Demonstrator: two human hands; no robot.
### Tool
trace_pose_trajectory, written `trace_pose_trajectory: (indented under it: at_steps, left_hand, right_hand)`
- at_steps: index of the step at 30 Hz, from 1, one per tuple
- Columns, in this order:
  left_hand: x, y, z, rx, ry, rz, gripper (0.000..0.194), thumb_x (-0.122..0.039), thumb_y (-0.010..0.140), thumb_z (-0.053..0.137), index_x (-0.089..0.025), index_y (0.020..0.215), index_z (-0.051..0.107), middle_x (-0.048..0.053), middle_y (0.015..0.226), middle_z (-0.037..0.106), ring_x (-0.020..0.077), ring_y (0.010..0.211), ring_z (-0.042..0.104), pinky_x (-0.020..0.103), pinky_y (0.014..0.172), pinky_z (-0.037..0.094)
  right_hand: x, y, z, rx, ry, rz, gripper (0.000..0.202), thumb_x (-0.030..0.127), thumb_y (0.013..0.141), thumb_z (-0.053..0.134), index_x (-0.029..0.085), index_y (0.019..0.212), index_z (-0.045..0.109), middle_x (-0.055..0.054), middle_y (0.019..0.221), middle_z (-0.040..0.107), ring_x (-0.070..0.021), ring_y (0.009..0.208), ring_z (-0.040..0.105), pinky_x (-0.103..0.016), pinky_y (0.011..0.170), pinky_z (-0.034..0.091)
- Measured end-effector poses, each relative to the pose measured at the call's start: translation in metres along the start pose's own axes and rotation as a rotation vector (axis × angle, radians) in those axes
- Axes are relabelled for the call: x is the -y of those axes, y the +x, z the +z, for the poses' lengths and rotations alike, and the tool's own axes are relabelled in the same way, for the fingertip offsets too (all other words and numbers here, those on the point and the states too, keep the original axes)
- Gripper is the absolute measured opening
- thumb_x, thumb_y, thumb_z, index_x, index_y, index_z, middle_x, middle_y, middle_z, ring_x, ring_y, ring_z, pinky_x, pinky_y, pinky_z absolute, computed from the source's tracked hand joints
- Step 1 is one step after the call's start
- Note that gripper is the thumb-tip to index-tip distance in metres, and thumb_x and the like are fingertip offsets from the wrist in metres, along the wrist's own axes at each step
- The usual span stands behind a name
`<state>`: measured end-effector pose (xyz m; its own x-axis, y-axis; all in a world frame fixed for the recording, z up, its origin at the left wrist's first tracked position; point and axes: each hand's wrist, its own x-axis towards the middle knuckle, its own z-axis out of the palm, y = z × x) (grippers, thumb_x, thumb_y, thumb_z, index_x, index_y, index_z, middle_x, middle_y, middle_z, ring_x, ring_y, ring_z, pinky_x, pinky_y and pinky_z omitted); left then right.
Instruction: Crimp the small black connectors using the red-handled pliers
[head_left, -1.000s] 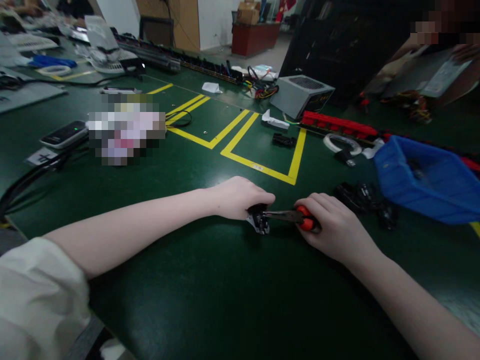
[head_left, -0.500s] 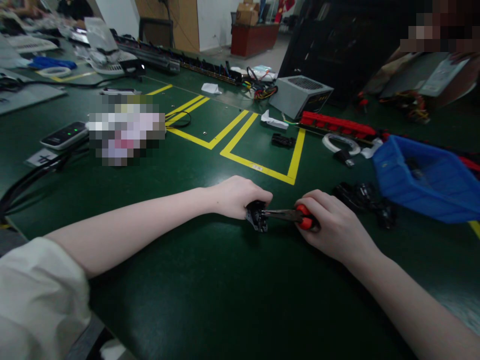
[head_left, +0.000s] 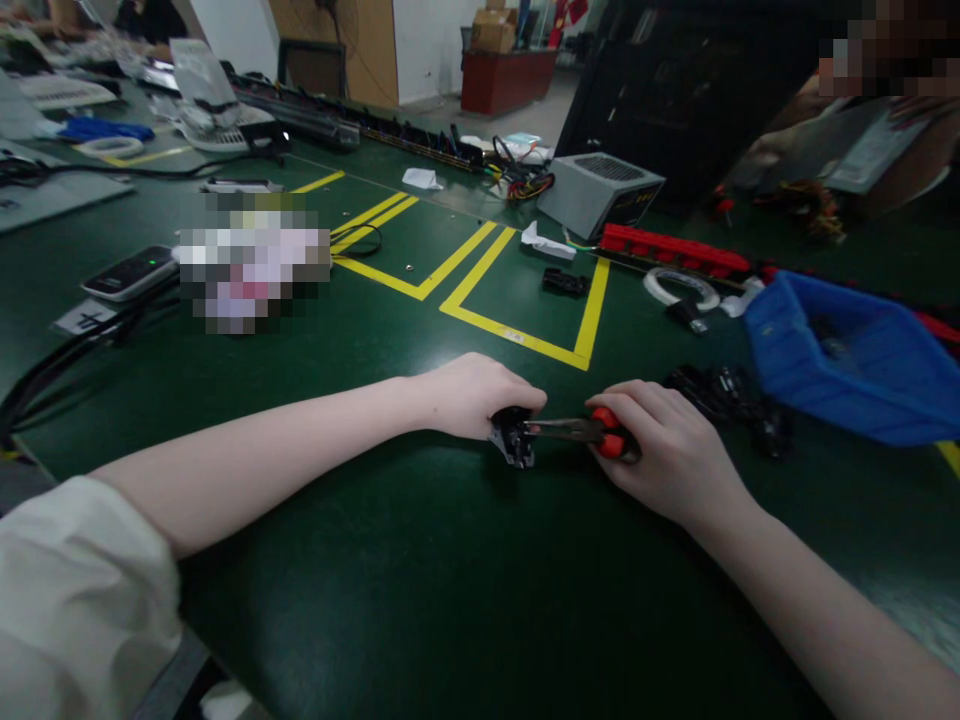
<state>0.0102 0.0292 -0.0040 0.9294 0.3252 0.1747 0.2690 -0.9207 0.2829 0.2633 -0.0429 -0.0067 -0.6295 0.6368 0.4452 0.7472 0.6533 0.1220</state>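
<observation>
My left hand (head_left: 480, 395) is closed around a small black plastic part (head_left: 514, 438) with an open, angular end, just above the green table. My fingers cover its far side. In my right hand (head_left: 664, 450) is a pair of long-nose pliers (head_left: 566, 430) with red handles, gripped in a closed fist. The narrow jaws point left and their tips touch or enter the black part; I cannot tell whether they clamp something inside. Several similar black parts (head_left: 727, 400) lie in a pile to the right of my right hand.
A blue bin (head_left: 847, 370) stands at the right. Further back are another black part (head_left: 566, 282), a grey power supply (head_left: 600, 190), a red strip (head_left: 675, 250) and a white ring (head_left: 682, 288). Cables (head_left: 67, 350) run along the left. Another person's hand (head_left: 772, 150) is at upper right.
Both of my hands, the pliers and the black part stay almost in place, with only a tiny shift. The other person's hands at upper right have moved slightly.
</observation>
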Motion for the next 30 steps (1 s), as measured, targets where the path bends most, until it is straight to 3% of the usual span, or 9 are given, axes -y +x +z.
trace_pose_trajectory:
  at_steps: [6, 18, 30]
  left_hand:
    - [-0.0009, 0.0014, 0.0013, -0.003, 0.018, 0.034, 0.026, -0.045, 0.093, 0.055, -0.020, 0.084, 0.057, 0.000, 0.079, 0.067, 0.0147, 0.064, 0.059, 0.028, 0.057, 0.031]
    - [-0.0009, 0.0014, -0.0038, 0.038, -0.073, -0.020, 0.027, -0.046, 0.090, 0.058, -0.020, 0.084, 0.060, 0.000, 0.076, 0.066, 0.0154, 0.068, 0.060, 0.027, 0.058, 0.031]
    - [-0.0018, 0.0014, -0.0013, 0.001, -0.010, -0.005, 0.032, -0.049, 0.094, 0.054, -0.019, 0.081, 0.059, 0.000, 0.075, 0.067, 0.0157, 0.068, 0.061, 0.027, 0.057, 0.030]
  right_hand:
    - [0.0015, -0.0004, -0.0020, 0.003, -0.022, -0.016, 0.023, 0.015, 0.079, 0.059, 0.011, 0.102, 0.060, -0.014, 0.097, 0.065, -0.0249, 0.084, 0.059, -0.037, 0.071, 0.049]
    - [0.0054, 0.0040, -0.0068, 0.091, 0.010, 0.030, 0.012, 0.016, 0.079, 0.056, 0.017, 0.091, 0.058, -0.010, 0.085, 0.062, -0.0231, 0.076, 0.055, -0.036, 0.066, 0.047]
    - [0.0001, 0.0001, 0.0014, 0.035, 0.040, 0.082, 0.016, 0.021, 0.081, 0.058, 0.017, 0.097, 0.058, -0.010, 0.090, 0.065, -0.0244, 0.081, 0.059, -0.037, 0.069, 0.046]
